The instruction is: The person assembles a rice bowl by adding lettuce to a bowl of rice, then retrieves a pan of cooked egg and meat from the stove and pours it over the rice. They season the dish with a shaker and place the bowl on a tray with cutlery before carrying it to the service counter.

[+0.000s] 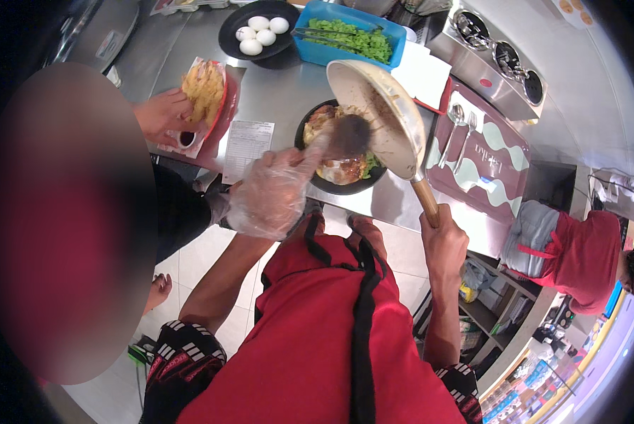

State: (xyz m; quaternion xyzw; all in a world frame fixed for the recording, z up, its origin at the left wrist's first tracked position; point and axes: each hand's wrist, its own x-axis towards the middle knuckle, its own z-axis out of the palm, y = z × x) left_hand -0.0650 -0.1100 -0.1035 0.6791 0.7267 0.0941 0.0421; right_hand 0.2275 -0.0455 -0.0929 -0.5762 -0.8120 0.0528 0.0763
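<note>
My right hand (444, 240) is wrapped round the wooden handle of a cream-coloured frying pan (391, 116), tilted steeply above a black bowl (335, 188). Brown sauce smears the pan's inside. In the bowl lie a fried egg (337, 170), browned food and green leaves, partly covered by the pan and a utensil. My left hand (273, 192), in a clear plastic glove, grips a dark-headed spatula (349, 136), which is blurred and held over the bowl at the pan's lower edge.
Left, a co-worker's hand (164, 114) touches fried food (205, 88) on a red tray, near a printed paper (248, 145). Behind are a bowl of eggs (252, 47) and a blue lettuce bin (304, 49). A patterned tray (441, 134) with spoon and fork sits right, below cutlery holders (486, 63).
</note>
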